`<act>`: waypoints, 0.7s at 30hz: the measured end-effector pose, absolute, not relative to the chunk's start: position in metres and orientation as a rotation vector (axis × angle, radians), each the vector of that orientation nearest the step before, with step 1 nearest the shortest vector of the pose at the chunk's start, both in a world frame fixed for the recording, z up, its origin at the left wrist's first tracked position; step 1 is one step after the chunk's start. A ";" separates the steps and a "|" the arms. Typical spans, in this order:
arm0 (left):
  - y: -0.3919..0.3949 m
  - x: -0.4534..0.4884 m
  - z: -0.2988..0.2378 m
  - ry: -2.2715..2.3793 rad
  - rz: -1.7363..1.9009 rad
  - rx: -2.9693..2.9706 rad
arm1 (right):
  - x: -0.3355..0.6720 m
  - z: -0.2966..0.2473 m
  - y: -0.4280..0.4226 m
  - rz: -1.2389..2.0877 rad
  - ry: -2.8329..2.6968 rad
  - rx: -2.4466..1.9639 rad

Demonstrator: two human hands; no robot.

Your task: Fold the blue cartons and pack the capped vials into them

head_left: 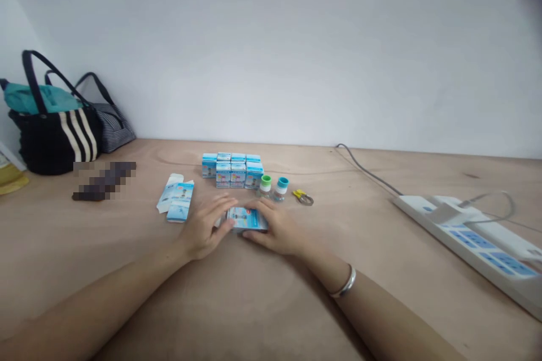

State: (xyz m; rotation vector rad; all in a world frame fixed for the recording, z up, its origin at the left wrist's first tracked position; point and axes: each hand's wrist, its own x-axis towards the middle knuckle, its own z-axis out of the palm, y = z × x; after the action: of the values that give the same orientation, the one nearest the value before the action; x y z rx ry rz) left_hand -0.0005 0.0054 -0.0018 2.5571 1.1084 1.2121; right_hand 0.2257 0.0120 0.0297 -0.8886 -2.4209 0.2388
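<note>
Between my two hands a blue-and-white carton (249,219) lies low on the table with its printed face up. My left hand (209,228) grips its left end, thumb at the near edge and fingers reaching over the far side. From the other end my right hand (277,228) holds it the same way, partly covering it. Just beyond stand two small clear bottles, one with a green cap (266,180) and one with a blue cap (282,183). Flattened cartons (180,194) lie overlapping to the left of my left hand.
Several upright small boxes (231,172) stand grouped behind my hands. Yellow-handled scissors (304,198) lie right of the bottles. A white power strip (470,237) with cables takes up the right side. Bags (55,135) and a pixelated dark object (105,180) are at the left.
</note>
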 end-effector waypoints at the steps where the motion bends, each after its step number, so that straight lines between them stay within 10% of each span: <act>1: 0.004 -0.001 0.000 1.060 1.171 2.632 | 0.226 0.031 0.011 0.209 -2.446 -0.884; 11: 0.003 -0.008 -0.008 0.636 0.776 3.075 | 0.224 0.039 0.001 0.101 -2.804 -0.779; 21: 0.008 0.001 0.009 1.143 1.211 2.325 | 0.231 0.049 0.012 0.493 -2.138 -0.938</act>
State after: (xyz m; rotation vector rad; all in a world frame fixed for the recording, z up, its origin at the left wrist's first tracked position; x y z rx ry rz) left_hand 0.0010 0.0083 0.0090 2.3251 1.1427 1.2113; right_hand 0.2306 0.0120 0.0490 -0.9382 -2.1382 0.4934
